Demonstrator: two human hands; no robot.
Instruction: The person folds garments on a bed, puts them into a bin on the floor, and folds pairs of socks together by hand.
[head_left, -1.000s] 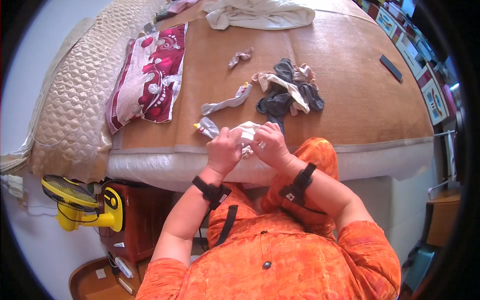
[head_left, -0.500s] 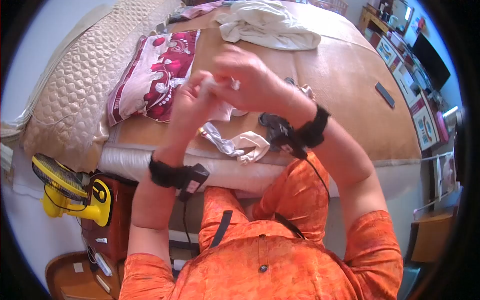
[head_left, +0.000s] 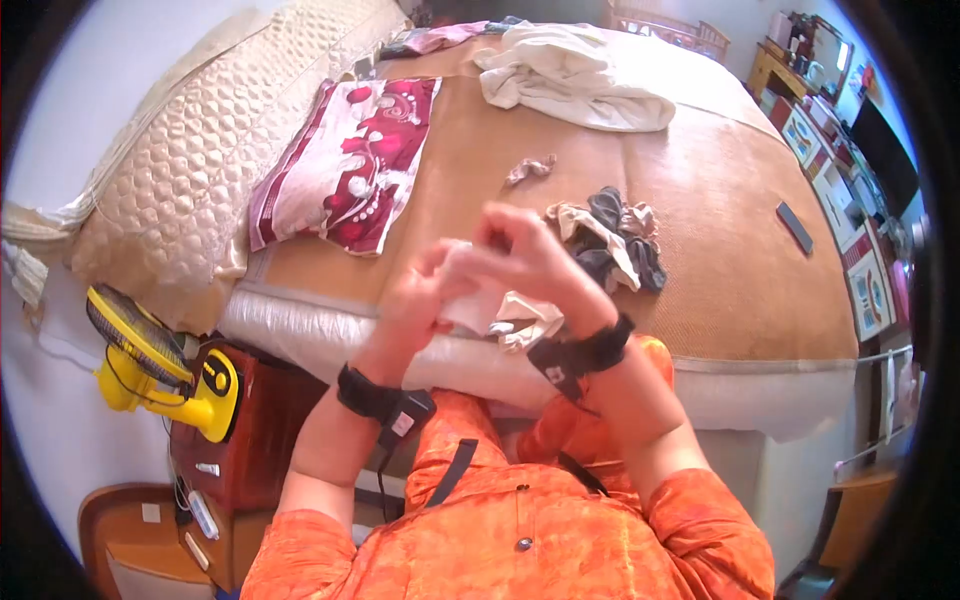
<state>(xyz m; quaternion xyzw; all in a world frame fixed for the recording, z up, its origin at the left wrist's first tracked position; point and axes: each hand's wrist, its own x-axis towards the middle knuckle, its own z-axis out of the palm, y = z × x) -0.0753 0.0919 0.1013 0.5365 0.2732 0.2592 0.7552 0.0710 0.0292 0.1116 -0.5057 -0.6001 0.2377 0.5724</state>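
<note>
Both my hands are raised over the near edge of the bed with a thin white sock (head_left: 472,308) between them. My left hand (head_left: 422,285) is closed on it, fingers curled. My right hand (head_left: 525,250) pinches its upper part, and the fingers there are somewhat blurred. Beneath the hands, a cream sock (head_left: 535,318) lies crumpled at the mattress edge, partly hidden. Beyond my right wrist sits a loose pile of dark and beige socks (head_left: 610,240). A small crumpled beige piece of fabric (head_left: 530,170) lies farther back, alone.
A red and white patterned pillow (head_left: 345,165) lies left on the tan bed mat (head_left: 720,260). At the back is a bunched white blanket (head_left: 570,75). A dark remote-like object (head_left: 795,228) is at right. A yellow fan (head_left: 160,365) stands on the dark red cabinet at left.
My hands have come lower and closer to me, and the white sock now hangs between them. The view has shifted, uncovering the sock pile and the small beige piece.
</note>
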